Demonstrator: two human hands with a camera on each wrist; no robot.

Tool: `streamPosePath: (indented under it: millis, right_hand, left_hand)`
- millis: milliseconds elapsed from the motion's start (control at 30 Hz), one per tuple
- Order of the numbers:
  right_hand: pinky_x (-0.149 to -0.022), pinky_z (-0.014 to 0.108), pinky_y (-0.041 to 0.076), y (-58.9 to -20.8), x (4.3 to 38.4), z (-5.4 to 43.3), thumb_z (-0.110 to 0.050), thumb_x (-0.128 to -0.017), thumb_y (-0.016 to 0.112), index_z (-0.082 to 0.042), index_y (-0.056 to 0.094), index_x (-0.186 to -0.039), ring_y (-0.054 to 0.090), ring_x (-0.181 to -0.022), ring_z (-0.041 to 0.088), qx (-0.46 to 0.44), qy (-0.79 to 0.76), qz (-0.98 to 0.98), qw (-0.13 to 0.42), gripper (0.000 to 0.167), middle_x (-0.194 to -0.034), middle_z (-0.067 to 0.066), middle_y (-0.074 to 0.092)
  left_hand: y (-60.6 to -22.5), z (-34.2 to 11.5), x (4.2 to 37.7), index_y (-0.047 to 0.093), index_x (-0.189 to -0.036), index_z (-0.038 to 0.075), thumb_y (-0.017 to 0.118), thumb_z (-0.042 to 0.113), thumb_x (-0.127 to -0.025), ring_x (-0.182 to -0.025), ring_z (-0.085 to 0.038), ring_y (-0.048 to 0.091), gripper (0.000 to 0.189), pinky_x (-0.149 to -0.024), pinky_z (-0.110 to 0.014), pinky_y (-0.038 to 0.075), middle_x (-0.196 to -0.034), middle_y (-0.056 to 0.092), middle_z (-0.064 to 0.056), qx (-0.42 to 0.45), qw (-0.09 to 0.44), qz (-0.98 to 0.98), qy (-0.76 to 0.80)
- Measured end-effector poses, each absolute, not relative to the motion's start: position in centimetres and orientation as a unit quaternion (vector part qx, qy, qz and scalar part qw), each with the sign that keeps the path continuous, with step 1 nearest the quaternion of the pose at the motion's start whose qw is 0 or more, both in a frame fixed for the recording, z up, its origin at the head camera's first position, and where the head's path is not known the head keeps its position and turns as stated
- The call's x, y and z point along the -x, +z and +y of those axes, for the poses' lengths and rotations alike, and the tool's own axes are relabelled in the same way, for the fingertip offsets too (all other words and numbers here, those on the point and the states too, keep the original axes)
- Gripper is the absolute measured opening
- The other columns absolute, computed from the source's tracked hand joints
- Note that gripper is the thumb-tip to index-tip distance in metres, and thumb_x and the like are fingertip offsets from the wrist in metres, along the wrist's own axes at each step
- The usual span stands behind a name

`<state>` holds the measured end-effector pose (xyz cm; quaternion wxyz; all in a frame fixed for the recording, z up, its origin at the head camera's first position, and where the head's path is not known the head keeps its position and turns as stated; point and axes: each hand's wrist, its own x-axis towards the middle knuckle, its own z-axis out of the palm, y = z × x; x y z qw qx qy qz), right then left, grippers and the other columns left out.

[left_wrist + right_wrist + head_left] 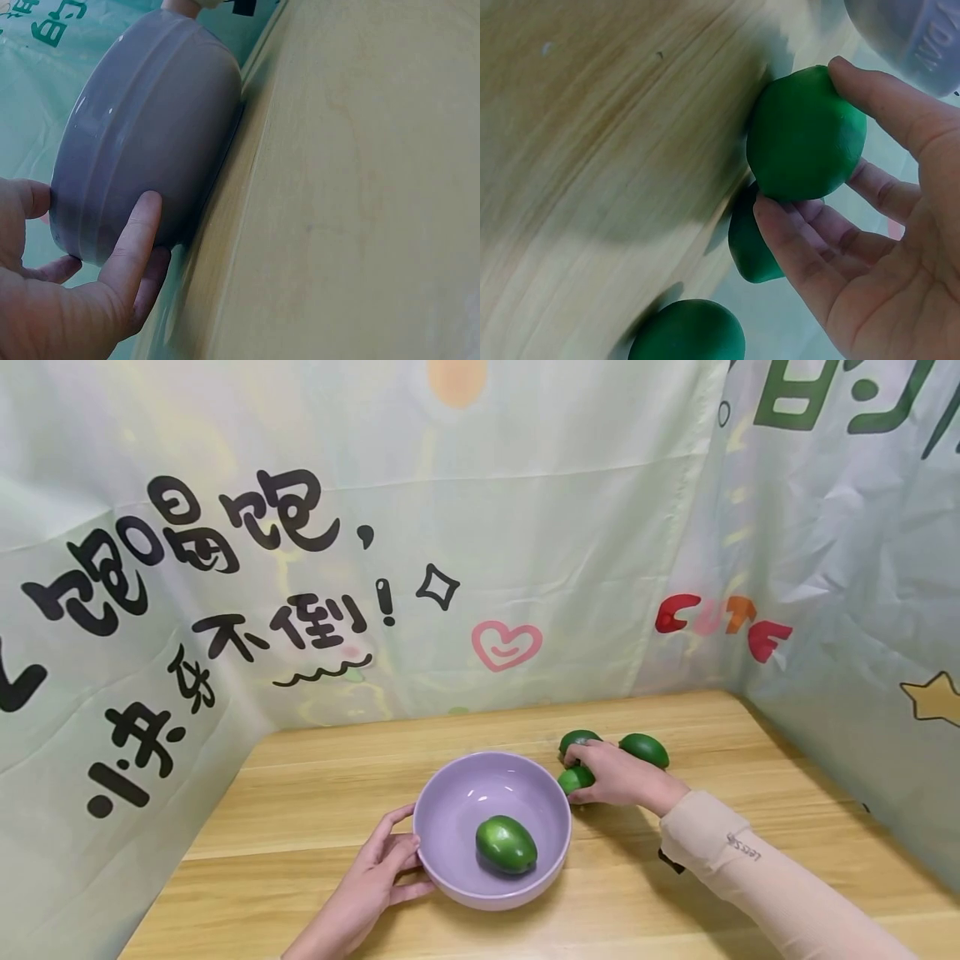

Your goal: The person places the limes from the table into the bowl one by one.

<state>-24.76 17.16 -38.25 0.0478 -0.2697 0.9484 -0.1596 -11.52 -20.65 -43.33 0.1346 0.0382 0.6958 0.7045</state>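
Note:
A purple bowl (442,827) stands on the table with one green lime (507,844) inside. At its left side, my left hand (390,860) touches the outer wall; the left wrist view shows spread fingertips resting against the bowl (161,127). Right of the bowl, my right hand (622,774) grips a second lime (574,779). Seen from the right wrist, thumb and fingers lie on opposite sides of that lime (806,135). Close behind is another lime (577,740), partly covered by the hand. One more lime (645,750) lies just beyond the right hand.
The wooden table (315,810) is enclosed by printed cloth (480,543) at the back and both sides. A small dark object (670,861) shows beneath the right sleeve (742,852).

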Motion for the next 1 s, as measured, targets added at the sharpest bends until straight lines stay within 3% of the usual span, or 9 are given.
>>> streamPosePath:
  millis: [500, 1000]
  right_hand:
    - [-0.08, 0.034, 0.052, -37.3, 24.8, 17.5, -0.036, -0.089, 0.09, -0.012, 0.067, -0.118, 0.059, -0.096, 0.017, 0.289, -0.141, 0.943, 0.084, 0.044, -0.115, 0.005, 0.07]
    - [-0.077, 0.03, 0.049, -36.6, 25.1, 18.0, -0.033, -0.09, 0.089, -0.015, 0.066, -0.114, 0.056, -0.091, 0.016, 0.303, -0.146, 0.938, 0.091, 0.037, -0.105, 0.001, 0.068]
  left_hand:
    - [-43.4, -20.7, 11.6, 0.029, -0.168, 0.021, 0.059, 0.04, -0.111, -0.127, -0.031, 0.068, 0.067, -0.102, -0.046, 0.065, -0.152, 0.045, -0.03, -0.037, 0.129, 0.697, 0.704]
    - [-43.5, -20.7, 11.5, 0.027, -0.168, 0.019, 0.057, 0.038, -0.112, -0.128, -0.034, 0.067, 0.066, -0.103, -0.047, 0.065, -0.153, 0.042, -0.033, -0.048, 0.131, 0.693, 0.708]
